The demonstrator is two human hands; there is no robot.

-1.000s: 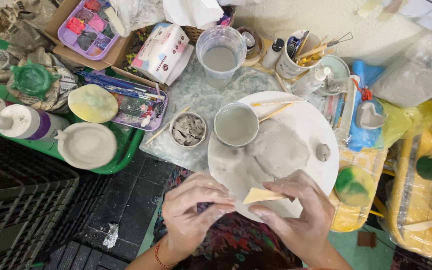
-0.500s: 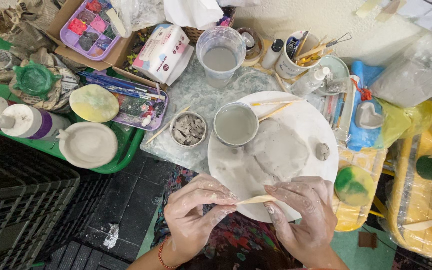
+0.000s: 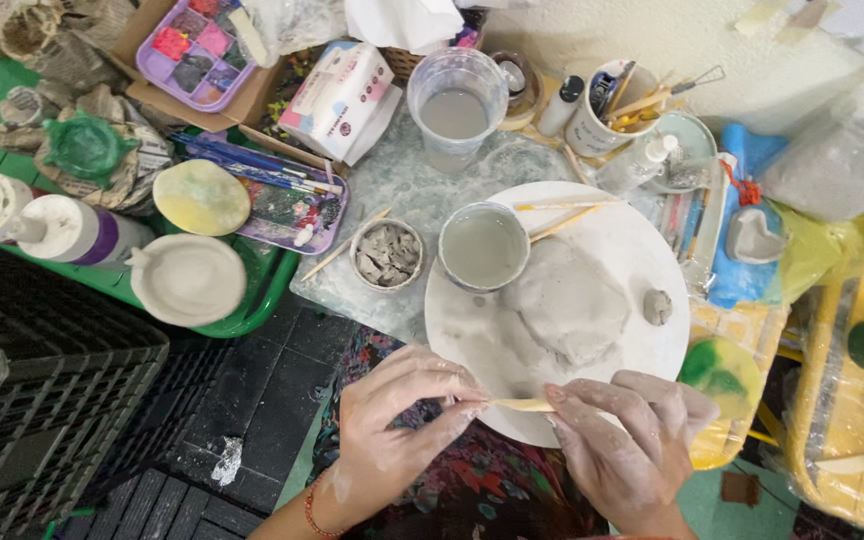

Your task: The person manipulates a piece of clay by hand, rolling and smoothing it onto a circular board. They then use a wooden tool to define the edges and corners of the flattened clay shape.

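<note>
My left hand and my right hand, both smeared with grey clay, pinch the two ends of a thin wooden modelling tool held level over the near rim of a round white board. A flattened slab of grey clay lies in the middle of the board, with a small clay lump to its right. A cup of grey slip stands on the board's far left part. Two wooden sticks rest beside that cup.
A small bowl of clay scraps sits left of the board. Behind stand a clear cup of murky water, a mug of tools, a tissue pack and a paint palette. A black crate is at left.
Both hands shifted slightly; the wooden tool, seen tilted and broadside a second ago, is now turned edge-on and held level between my fingertips.
</note>
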